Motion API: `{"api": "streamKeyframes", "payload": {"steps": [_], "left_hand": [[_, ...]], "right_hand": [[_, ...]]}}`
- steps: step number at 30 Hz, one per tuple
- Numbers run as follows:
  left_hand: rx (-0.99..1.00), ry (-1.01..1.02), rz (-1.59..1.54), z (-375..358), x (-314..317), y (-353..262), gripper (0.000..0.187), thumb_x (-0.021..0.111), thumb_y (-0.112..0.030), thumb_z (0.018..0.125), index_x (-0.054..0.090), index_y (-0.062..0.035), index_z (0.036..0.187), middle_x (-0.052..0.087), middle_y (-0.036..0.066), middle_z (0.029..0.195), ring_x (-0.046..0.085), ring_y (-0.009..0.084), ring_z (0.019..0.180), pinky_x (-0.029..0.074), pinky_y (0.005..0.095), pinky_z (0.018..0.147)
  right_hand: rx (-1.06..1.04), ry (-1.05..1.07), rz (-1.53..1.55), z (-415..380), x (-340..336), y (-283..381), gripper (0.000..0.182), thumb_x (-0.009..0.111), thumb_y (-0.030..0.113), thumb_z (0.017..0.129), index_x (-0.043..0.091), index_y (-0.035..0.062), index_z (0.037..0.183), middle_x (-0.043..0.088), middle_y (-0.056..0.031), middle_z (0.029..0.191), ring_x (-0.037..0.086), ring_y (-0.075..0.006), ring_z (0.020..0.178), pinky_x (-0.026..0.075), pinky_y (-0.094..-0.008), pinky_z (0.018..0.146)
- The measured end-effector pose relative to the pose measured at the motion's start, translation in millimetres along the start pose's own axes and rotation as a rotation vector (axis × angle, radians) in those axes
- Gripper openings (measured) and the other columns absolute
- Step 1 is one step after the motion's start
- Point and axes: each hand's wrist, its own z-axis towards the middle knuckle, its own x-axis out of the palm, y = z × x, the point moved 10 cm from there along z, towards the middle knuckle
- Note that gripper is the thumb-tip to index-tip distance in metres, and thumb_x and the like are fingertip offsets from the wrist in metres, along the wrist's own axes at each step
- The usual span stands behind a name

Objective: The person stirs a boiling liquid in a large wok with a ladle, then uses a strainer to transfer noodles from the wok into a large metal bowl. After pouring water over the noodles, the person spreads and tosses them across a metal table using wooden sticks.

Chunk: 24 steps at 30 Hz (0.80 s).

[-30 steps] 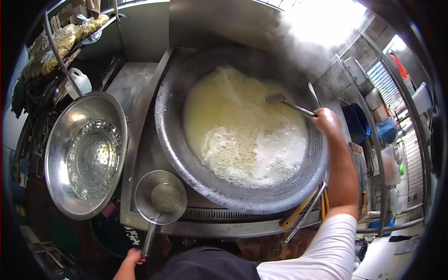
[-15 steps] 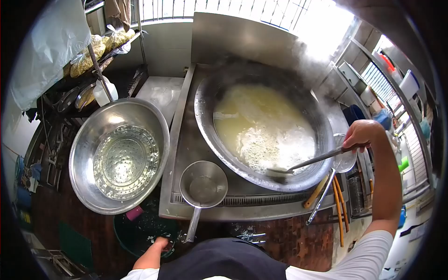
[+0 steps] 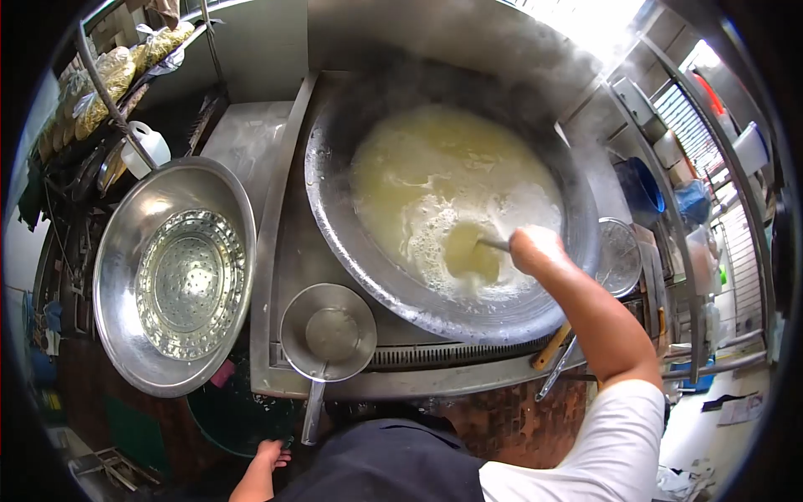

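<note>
My right hand [image 3: 534, 248] is closed around the handle of a long-handled spatula [image 3: 495, 243]. Its head is sunk out of sight in the pale yellow, foamy liquid [image 3: 452, 159]. That steaming liquid fills much of a huge metal wok [image 3: 393, 309], and my hand hangs over its right side. Low on the left, my left hand [image 3: 272, 454] hangs with fingers loosely apart, holding nothing. It is beside the rim of a dark green tub [image 3: 242, 422]. Between my hands, a metal saucepan [image 3: 328, 333] rests at the stove's front edge, its handle jutting toward me.
A large steel basin [image 3: 192, 280] with a perforated round insert stands on the left. A mesh strainer [image 3: 617, 255] lies right of the wok, with a wooden-handled tool [image 3: 552, 347] near the front edge. Behind the basin is a white jug [image 3: 146, 149]. Shelves [image 3: 669, 167] line the right.
My right hand has moved left and inward over the wok, and the spatula's head has gone from near the front rim into the liquid. My view has shifted rightward.
</note>
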Motion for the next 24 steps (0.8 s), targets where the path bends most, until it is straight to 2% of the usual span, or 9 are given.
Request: {"api": "streamKeyframes", "payload": {"steps": [2, 3, 5, 7, 11, 14, 18, 22, 24], "left_hand": [[0.009, 0.004, -0.034, -5, 12, -5, 0.032, 0.053, -0.029, 0.094, 0.057, -0.0057, 0.115, 0.069, 0.010, 0.092, 0.069, 0.0230, 0.072, 0.053, 0.0364, 0.057], [0.026, 0.016, -0.066, -8, 21, -8, 0.032, 0.053, -0.028, 0.094, 0.056, -0.0059, 0.117, 0.068, 0.010, 0.091, 0.068, 0.0223, 0.072, 0.053, 0.0351, 0.056], [0.047, -0.010, -0.111, -19, 37, -15, 0.032, 0.053, -0.028, 0.094, 0.056, -0.0061, 0.118, 0.068, 0.010, 0.091, 0.068, 0.0212, 0.071, 0.053, 0.0339, 0.055], [0.057, -0.044, -0.139, -41, 45, -16, 0.033, 0.053, -0.027, 0.094, 0.056, -0.0063, 0.119, 0.068, 0.010, 0.091, 0.068, 0.0201, 0.070, 0.052, 0.0326, 0.054], [0.089, -0.040, -0.150, -57, 57, -4, 0.034, 0.053, -0.028, 0.095, 0.057, -0.0066, 0.120, 0.068, 0.008, 0.089, 0.067, 0.0176, 0.069, 0.052, 0.0309, 0.054], [0.075, -0.030, -0.142, -58, 51, 20, 0.033, 0.055, -0.029, 0.095, 0.059, -0.0073, 0.119, 0.068, 0.008, 0.088, 0.066, 0.0174, 0.068, 0.052, 0.0314, 0.054], [-0.044, -0.003, -0.074, -37, 32, 61, 0.031, 0.057, -0.030, 0.094, 0.060, -0.0077, 0.116, 0.067, 0.008, 0.086, 0.066, 0.0188, 0.067, 0.052, 0.0342, 0.053], [-0.036, 0.001, -0.009, -2, 5, 55, 0.031, 0.058, -0.030, 0.093, 0.060, -0.0079, 0.114, 0.067, 0.008, 0.085, 0.065, 0.0203, 0.064, 0.052, 0.0360, 0.052], [0.070, -0.009, -0.012, 9, -8, 26, 0.032, 0.058, -0.032, 0.092, 0.060, -0.0083, 0.112, 0.067, 0.008, 0.085, 0.065, 0.0208, 0.062, 0.052, 0.0366, 0.051]], "right_hand": [[0.018, -0.073, 0.107, 46, 6, 15, 0.025, 0.062, 0.013, 0.085, 0.074, 0.0110, 0.107, 0.070, -0.0121, 0.112, 0.067, -0.0260, 0.107, 0.055, -0.0416, 0.085], [0.076, 0.013, 0.055, 90, 28, 13, 0.026, 0.062, 0.014, 0.087, 0.073, 0.0120, 0.110, 0.068, -0.0097, 0.119, 0.066, -0.0261, 0.111, 0.056, -0.0419, 0.085], [0.078, -0.012, 0.049, 139, 18, 20, 0.026, 0.061, 0.015, 0.088, 0.073, 0.0124, 0.112, 0.067, -0.0084, 0.123, 0.065, -0.0280, 0.112, 0.056, -0.0420, 0.084], [0.073, -0.083, 0.046, 177, -3, 24, 0.026, 0.060, 0.015, 0.088, 0.072, 0.0106, 0.110, 0.070, -0.0106, 0.114, 0.068, -0.0268, 0.106, 0.057, -0.0399, 0.082], [0.084, -0.216, 0.083, 209, -22, 8, 0.024, 0.057, 0.012, 0.089, 0.074, 0.0096, 0.106, 0.071, -0.0098, 0.111, 0.068, -0.0275, 0.104, 0.057, -0.0383, 0.081], [0.127, -0.213, 0.154, 180, -21, -8, 0.028, 0.055, 0.012, 0.089, 0.071, 0.0105, 0.111, 0.071, -0.0113, 0.108, 0.068, -0.0297, 0.102, 0.055, -0.0403, 0.083], [0.015, -0.390, 0.232, 103, -30, -18, 0.027, 0.051, 0.018, 0.092, 0.068, 0.0116, 0.112, 0.070, -0.0138, 0.107, 0.066, -0.0327, 0.103, 0.053, -0.0439, 0.085], [0.001, -0.356, 0.183, 1, -67, -31, 0.024, 0.054, 0.013, 0.086, 0.070, 0.0131, 0.103, 0.070, -0.0132, 0.104, 0.065, -0.0332, 0.102, 0.051, -0.0436, 0.087], [-0.029, -0.372, 0.209, -51, -90, -38, 0.024, 0.060, 0.017, 0.083, 0.072, 0.0161, 0.104, 0.070, -0.0114, 0.106, 0.065, -0.0313, 0.102, 0.051, -0.0417, 0.088]]}}
